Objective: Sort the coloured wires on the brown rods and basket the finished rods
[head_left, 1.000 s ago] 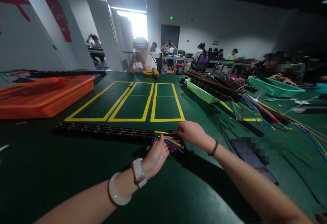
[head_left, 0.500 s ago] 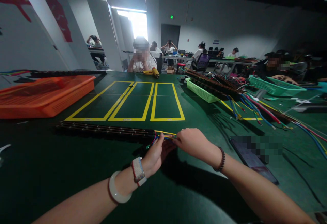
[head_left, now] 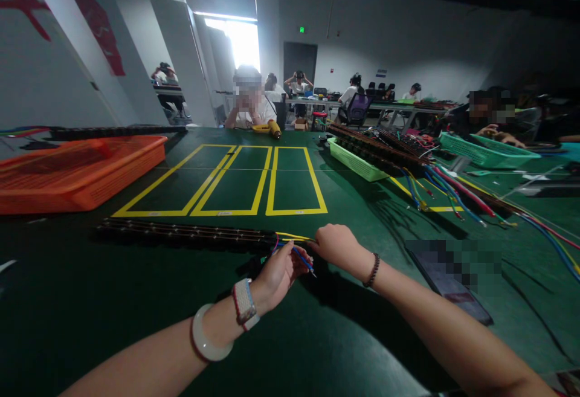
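Note:
A long dark strip [head_left: 190, 232], seemingly a multi-outlet power strip, lies crosswise on the green table. Several thin wires come out of its right end. My left hand [head_left: 278, 276], with a watch and a pale bangle on its arm, curls around the blue wires [head_left: 302, 258]; their bare tips poke out past the fingers. Just to the right, my right hand [head_left: 342, 251] is closed in a pinch on the yellow wires [head_left: 292, 237], its fingertips partly hidden behind the knuckles. A small green piece [head_left: 263, 260] shows beside my left thumb.
An orange basket [head_left: 131, 170] stands at left, yellow tape frames [head_left: 296, 211] ahead. On the right, a green basket [head_left: 357, 160] bears more dark strips with trailing wires. A phone [head_left: 448, 288] lies near my right forearm. A heat gun [head_left: 273, 129] and seated people are beyond.
The blue wires now stick out below, over my left fingers, apart from the yellow ones. My right hand has shifted slightly left and up, and my left fingers have curled more.

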Action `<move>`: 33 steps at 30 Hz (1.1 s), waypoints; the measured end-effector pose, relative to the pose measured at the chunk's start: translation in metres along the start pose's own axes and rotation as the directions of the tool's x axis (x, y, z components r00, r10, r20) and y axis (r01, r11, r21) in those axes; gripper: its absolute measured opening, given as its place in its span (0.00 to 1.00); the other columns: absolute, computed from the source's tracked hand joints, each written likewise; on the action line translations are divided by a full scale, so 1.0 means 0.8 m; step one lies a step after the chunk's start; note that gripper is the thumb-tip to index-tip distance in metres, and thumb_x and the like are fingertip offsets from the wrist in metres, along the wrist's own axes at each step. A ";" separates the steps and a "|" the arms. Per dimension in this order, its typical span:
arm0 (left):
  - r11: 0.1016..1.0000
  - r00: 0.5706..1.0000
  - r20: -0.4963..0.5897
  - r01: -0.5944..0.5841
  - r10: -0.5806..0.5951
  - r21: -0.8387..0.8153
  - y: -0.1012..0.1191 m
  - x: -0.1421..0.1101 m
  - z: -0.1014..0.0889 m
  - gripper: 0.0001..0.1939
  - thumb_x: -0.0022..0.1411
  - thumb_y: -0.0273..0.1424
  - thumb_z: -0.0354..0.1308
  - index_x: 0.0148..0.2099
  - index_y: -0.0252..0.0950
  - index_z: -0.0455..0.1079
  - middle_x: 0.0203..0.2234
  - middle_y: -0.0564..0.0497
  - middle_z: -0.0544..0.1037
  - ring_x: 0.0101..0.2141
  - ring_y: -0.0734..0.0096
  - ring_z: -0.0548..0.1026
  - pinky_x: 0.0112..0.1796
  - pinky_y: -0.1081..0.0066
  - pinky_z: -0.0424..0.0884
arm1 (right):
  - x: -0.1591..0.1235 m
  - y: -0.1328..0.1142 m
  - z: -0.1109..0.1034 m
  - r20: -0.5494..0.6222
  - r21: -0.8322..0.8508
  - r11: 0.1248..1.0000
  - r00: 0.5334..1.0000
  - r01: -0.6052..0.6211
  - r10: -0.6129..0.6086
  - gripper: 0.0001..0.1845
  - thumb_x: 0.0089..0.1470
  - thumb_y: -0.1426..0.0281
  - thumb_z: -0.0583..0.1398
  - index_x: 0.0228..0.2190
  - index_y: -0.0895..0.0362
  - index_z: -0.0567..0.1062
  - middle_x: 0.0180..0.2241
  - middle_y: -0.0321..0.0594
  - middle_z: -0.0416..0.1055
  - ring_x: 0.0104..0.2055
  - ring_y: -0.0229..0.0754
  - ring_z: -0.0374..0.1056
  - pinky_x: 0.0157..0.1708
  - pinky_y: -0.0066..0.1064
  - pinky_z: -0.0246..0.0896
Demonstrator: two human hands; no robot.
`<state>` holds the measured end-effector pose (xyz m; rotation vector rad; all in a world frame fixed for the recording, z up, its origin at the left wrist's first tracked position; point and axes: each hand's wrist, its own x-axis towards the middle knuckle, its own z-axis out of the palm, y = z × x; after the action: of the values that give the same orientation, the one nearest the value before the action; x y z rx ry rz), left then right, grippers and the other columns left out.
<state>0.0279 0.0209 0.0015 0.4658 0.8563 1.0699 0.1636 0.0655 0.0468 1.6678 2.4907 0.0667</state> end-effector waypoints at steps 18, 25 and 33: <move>0.993 0.997 0.069 0.046 -0.039 -0.108 -0.005 0.008 -0.004 0.17 0.65 0.31 0.45 0.28 0.30 0.69 0.22 0.48 0.74 0.26 0.73 0.72 0.35 0.71 0.68 | -0.064 -0.017 -0.042 -0.015 0.045 0.973 0.974 0.227 -0.227 0.17 0.53 0.60 0.60 0.40 0.59 0.72 0.31 0.46 0.73 0.33 0.47 0.72 0.30 0.31 0.64; 0.999 0.986 0.166 0.010 -0.003 -0.038 -0.002 0.000 -0.003 0.19 0.64 0.39 0.48 0.32 0.30 0.72 0.30 0.43 0.78 0.35 0.64 0.75 0.45 0.63 0.67 | -0.054 -0.009 -0.039 -0.077 -0.038 0.970 0.967 0.240 -0.242 0.09 0.55 0.77 0.54 0.37 0.61 0.73 0.30 0.46 0.73 0.32 0.45 0.72 0.30 0.30 0.64; 0.982 0.978 0.206 0.001 -0.040 0.187 -0.006 -0.007 -0.001 0.23 0.60 0.46 0.50 0.36 0.30 0.73 0.26 0.41 0.78 0.35 0.57 0.76 0.40 0.61 0.69 | -0.033 0.003 -0.027 0.001 -0.023 0.923 0.923 0.384 -0.384 0.12 0.54 0.79 0.55 0.35 0.58 0.77 0.31 0.45 0.74 0.33 0.46 0.72 0.33 0.31 0.64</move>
<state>0.0285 0.0141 -0.0003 0.7121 0.7744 0.9068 0.1725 0.0426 0.0707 1.1404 2.7553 0.0539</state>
